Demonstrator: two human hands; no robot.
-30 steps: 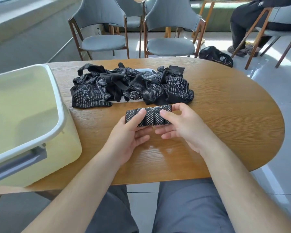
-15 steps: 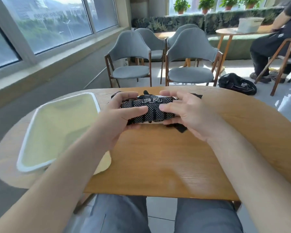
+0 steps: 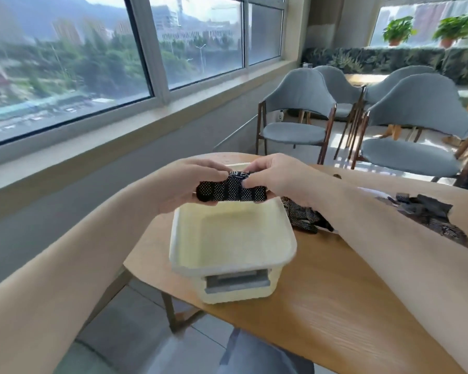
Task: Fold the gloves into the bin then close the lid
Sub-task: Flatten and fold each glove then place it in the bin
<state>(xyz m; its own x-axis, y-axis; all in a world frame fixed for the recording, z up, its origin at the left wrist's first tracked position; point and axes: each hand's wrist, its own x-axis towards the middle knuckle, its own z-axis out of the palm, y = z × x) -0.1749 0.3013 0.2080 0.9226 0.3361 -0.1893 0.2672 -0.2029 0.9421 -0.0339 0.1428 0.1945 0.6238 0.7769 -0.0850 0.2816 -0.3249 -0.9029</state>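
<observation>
Head-height view, looking down along two bare forearms stretched out in front. Between the fingertips of both hands, a folded glove (image 3: pixel 227 191), black with small white dots, doubled into a short flat bundle and held roughly level in the air. Left hand (image 3: pixel 189 184) at the bundle's left end, fingers (image 3: pixel 214 174) curled over the top edge and gripping. Right hand (image 3: pixel 276 179) at the right end, fingers (image 3: pixel 250 182) bent down over the upper edge and pinching the fabric; right thumb hidden, so no telling where it sits. Directly below the fingers and a little nearer the body, a pale yellow bin (image 3: pixel 227 268), open at the top, with a grey handle recess in its near wall. Folded glove up above the bin's far rim, not touching it. Just right of the right fingers, under the wrist, loose gloves (image 3: pixel 305 220) of the same black dotted kind, heaped on a wooden table (image 3: pixel 335 306) and showing on both sides of the right forearm. Beyond the fingertips, grey upholstered chairs (image 3: pixel 295 109) on wooden legs. Left of the left hand, large windows (image 3: pixel 65 63) onto trees and buildings. Motion blur throughout, fine detail soft.
</observation>
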